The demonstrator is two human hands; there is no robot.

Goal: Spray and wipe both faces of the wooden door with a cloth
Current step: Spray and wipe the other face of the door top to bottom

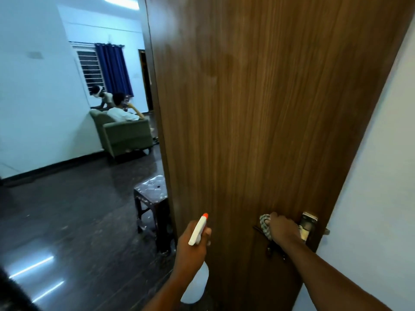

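The brown wooden door (258, 108) fills the middle of the head view, standing partly open. My left hand (190, 245) grips a white spray bottle (197, 230) with an orange nozzle, its tip pointing up near the door's left side. My right hand (284, 230) holds a checked cloth (265, 223) bunched against the door's dark lever handle (258, 228), beside the metal lock plate (308, 223) at the door's right edge. Much of the cloth is hidden under my fingers.
A dark stool (152, 198) stands on the glossy dark floor (78, 221) just left of the door. Farther back a green armchair (125, 135) holds a seated person, with another person beside it. A white wall (370, 198) borders the door on the right.
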